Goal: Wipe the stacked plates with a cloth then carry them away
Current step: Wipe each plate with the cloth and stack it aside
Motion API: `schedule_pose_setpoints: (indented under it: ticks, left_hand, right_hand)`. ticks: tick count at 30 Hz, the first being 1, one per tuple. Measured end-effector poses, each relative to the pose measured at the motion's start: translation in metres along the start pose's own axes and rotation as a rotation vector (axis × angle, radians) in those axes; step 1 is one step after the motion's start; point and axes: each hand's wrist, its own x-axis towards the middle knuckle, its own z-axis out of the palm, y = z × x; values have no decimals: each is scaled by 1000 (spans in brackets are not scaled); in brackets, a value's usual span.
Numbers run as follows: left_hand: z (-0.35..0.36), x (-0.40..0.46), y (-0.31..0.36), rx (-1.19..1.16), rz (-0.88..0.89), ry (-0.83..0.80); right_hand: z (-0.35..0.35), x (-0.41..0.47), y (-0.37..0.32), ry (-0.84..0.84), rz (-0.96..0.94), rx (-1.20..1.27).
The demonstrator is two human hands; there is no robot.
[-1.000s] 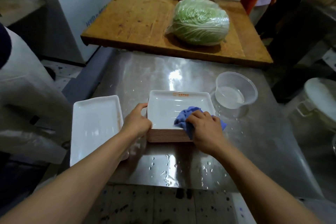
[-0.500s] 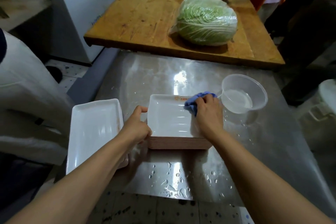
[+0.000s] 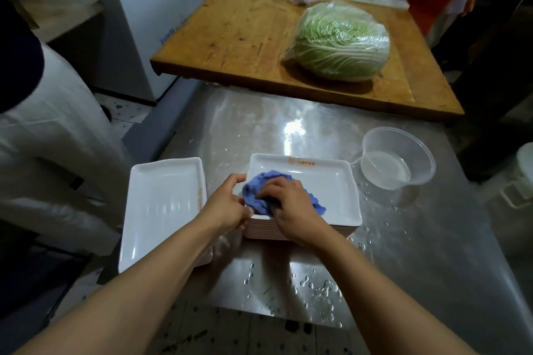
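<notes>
1. Was mid-wipe, by the look of it: crumpled blue cloth [image 3: 261,192] pressed into the near-left part of the top white rectangular plate of a tall stack [image 3: 323,190] on the wet stainless-steel table [image 3: 432,253].
2. Right hand [image 3: 291,207] lay on top of the cloth, fingers bent over it and bearing down; whether truly gripping the cloth or only pressing it could not be told for certain, though curled round it seemed likelier.
3. Left hand [image 3: 227,207] clasped the stack's near-left corner, thumb over the rim and fingers curled against the side, steadying it.
4. Judged still in the wiping stage: far and right parts of the top plate lay bare and glossy, not under the cloth; how many plates below remained unwiped could not be told.
5. Second stack of white rectangular plates [image 3: 161,210] sat just beside, to the left; possibly the finished pile, but not provable from this view.
6. Carrying away not begun: both stacks rested on the table.
7. Writing: an orange logo with small characters [image 3: 301,162] printed on the far rim of the top plate, too small to read.
8. Blue lettering [image 3: 170,33] on the side of the white chest freezer [image 3: 150,8], blurred and unreadable.
9. Clear round plastic tub holding water [image 3: 398,158] stood near the stack, to its right.
</notes>
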Motion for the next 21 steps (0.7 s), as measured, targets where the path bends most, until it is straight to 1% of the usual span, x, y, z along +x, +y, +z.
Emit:
schedule_pose_setpoints:
  ticks: [3,7,11,16,19,21]
  left_hand:
    - [-6,-6,0,-34,19,-52]
    - [-6,-12,7,-80,-15,-38]
    - [4,-15,15,-59,-82,39]
    - [10,-19,18,-14,-78,102]
    - [15,-19,19,21,-62,162]
    - [17,-17,19,100,-34,209]
  right_hand:
    - [0,-9,-5,-78,29,-28]
    - [-4,-17,-9,-122,64,-148]
    - [-15,-35,4,-69,153,-260]
    - [-41,-63,33,6,304,-418]
    - [-51,-72,40,38,306,-543]
    - [-53,-74,41,38,280,-584]
